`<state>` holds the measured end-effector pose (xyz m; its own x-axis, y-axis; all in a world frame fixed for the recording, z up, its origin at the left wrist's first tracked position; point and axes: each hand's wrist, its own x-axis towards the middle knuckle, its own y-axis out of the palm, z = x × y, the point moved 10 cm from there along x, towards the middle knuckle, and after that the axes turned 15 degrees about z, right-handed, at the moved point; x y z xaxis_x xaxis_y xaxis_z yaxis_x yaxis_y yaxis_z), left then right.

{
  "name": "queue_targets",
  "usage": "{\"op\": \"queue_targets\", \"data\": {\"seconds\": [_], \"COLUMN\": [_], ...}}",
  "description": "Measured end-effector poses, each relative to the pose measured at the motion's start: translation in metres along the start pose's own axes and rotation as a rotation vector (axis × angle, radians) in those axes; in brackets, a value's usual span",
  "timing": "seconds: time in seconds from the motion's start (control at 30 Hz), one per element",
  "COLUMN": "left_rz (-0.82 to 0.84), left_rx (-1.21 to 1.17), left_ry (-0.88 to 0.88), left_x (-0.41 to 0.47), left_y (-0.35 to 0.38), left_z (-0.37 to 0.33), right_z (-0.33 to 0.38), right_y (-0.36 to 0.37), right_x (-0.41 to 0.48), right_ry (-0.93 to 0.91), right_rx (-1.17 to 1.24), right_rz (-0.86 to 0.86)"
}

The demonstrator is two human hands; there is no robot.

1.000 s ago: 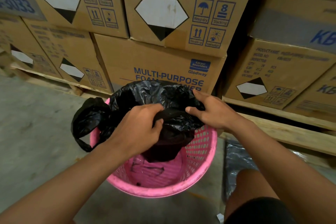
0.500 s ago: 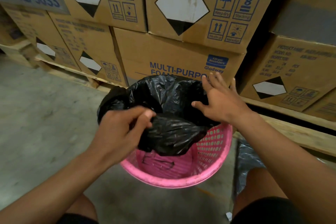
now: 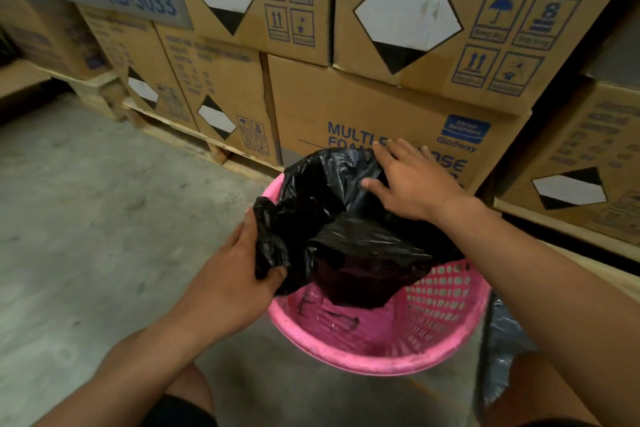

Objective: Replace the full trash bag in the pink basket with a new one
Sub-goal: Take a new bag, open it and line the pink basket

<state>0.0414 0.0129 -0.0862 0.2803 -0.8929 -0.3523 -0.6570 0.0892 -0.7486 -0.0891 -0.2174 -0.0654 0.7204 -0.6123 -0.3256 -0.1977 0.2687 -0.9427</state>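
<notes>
While a person crouches over it, a pink basket sits on a concrete floor in front of stacked cardboard boxes.

Basket: the basket (image 3: 377, 355) is round, with a solid rim and latticed walls; some black marking shows on its inner near wall.

Bag: the bag (image 3: 349, 236) is black, glossy and crumpled; it is draped over the far and left parts of the rim, and a fold of it hangs down into the basket without reaching the bottom that shows.

Left hand: the left hand (image 3: 235, 274) is at the basket's left rim; its grip is closed, thumb over fingers, on a bunched edge of the bag.

Right hand: the right hand (image 3: 412, 184) lies flat on top of the bag at the far rim; its grip is wide open, fingers spread, holding nothing, the palm resting on the plastic.

Floor: the floor (image 3: 104, 218) is bare grey concrete.

Boxes: the boxes (image 3: 398, 28) stand just behind the basket on wooden pallets (image 3: 180, 135); they bear black-and-white diamonds and blue handling marks.

Second plastic: a grey-black sheet of plastic (image 3: 502, 350) lies on the floor just right of the basket, partly hidden by the right arm; I cannot tell what it is.
</notes>
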Motion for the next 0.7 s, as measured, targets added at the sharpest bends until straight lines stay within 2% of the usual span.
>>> {"op": "queue_targets", "data": {"seconds": [0.07,0.2,0.4,0.47,0.57,0.6,0.7], "left_rz": [0.031,0.04,0.207,0.128,-0.223,-0.275,-0.14], "left_rx": [-0.074,-0.279,-0.452,-0.477,-0.382,-0.336,-0.243], "left_ry": [0.0,-0.052,-0.099,-0.123,-0.117,-0.083,-0.046], "left_x": [-0.001,-0.004,-0.016,-0.011,-0.009,-0.005,0.016], "left_y": [0.005,0.01,0.02,0.004,-0.033,-0.035,0.0], "left_z": [0.004,0.018,0.028,0.025,0.011,0.003,0.0], "right_z": [0.033,0.095,0.11,0.111,0.11,0.111,0.112], "right_y": [-0.013,-0.012,0.002,0.005,0.008,0.009,0.012], "right_x": [0.005,0.024,0.06,0.064,0.063,0.062,0.06], "right_ry": [-0.17,-0.397,-0.367,-0.351,-0.331,-0.328,-0.334], "right_rx": [0.026,0.057,-0.051,-0.044,-0.029,-0.031,-0.034], "right_rz": [-0.059,0.06,0.143,0.148,0.111,0.099,0.103]}}
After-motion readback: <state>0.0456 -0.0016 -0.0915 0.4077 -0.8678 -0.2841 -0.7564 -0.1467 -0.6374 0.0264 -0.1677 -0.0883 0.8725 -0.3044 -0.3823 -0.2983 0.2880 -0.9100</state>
